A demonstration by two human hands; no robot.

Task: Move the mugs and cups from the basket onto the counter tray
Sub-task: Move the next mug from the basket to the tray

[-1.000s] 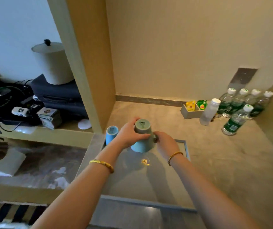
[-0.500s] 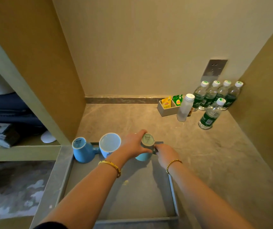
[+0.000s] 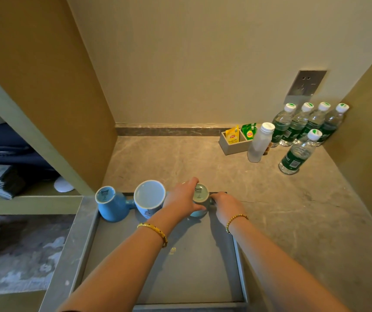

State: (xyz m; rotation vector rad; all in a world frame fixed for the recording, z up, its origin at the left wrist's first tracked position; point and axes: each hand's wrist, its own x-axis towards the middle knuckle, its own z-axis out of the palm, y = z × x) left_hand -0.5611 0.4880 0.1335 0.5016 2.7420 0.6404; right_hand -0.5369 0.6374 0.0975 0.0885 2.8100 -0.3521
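Note:
A grey tray (image 3: 203,262) lies on the counter in front of me. Along its far edge stand three mugs. A blue mug (image 3: 110,204) sits upside down at the left, and a white mug (image 3: 150,198) stands upright beside it. A pale green mug (image 3: 200,194) sits upside down at the right, and my left hand (image 3: 183,199) grips its body. My right hand (image 3: 226,204) holds that mug at its right side, where the handle is hidden under my fingers. No basket is in view.
Several water bottles (image 3: 304,129) and a white bottle (image 3: 260,143) stand at the back right by a grey tea-bag box (image 3: 234,143). A wooden partition (image 3: 52,86) rises left of the tray. Bare stone counter (image 3: 293,210) lies to the right.
Both hands have carried the green mug from mid-air down to the tray's far right edge. My view has turned right and down, bringing the blue and white mugs fully into sight.

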